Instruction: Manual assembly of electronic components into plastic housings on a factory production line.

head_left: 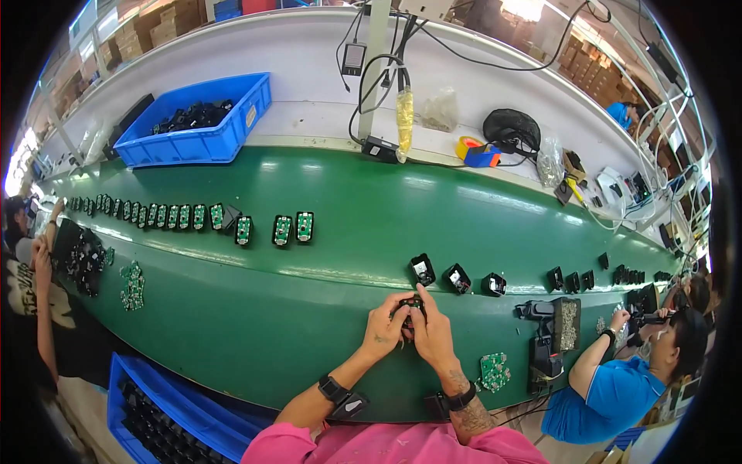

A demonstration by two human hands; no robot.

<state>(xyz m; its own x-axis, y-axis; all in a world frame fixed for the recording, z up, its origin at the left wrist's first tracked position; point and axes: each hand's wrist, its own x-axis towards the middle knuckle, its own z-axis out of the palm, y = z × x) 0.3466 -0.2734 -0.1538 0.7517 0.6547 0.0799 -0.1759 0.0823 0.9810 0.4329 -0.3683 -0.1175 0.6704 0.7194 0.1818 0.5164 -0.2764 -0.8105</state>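
Note:
Both hands meet over the green bench, closed around one small black plastic housing (413, 302). My left hand (381, 329) grips its left side and my right hand (433, 331) its right, with the thumbs on top. Fingers cover most of the housing, so its inside is hard to make out. Just beyond my hands stand three open black housings (422, 269) with pale parts inside. Farther left, several black housings holding green circuit boards (304, 227) form a long row. Loose green circuit boards (495, 371) lie right of my right forearm.
A blue crate (185, 143) of black parts stands at the back left; another blue bin (178, 410) sits low at left. Right of me are a box of small metal parts (566, 325) and black devices (546, 363). A co-worker in blue (618, 390) sits at right, another person at far left.

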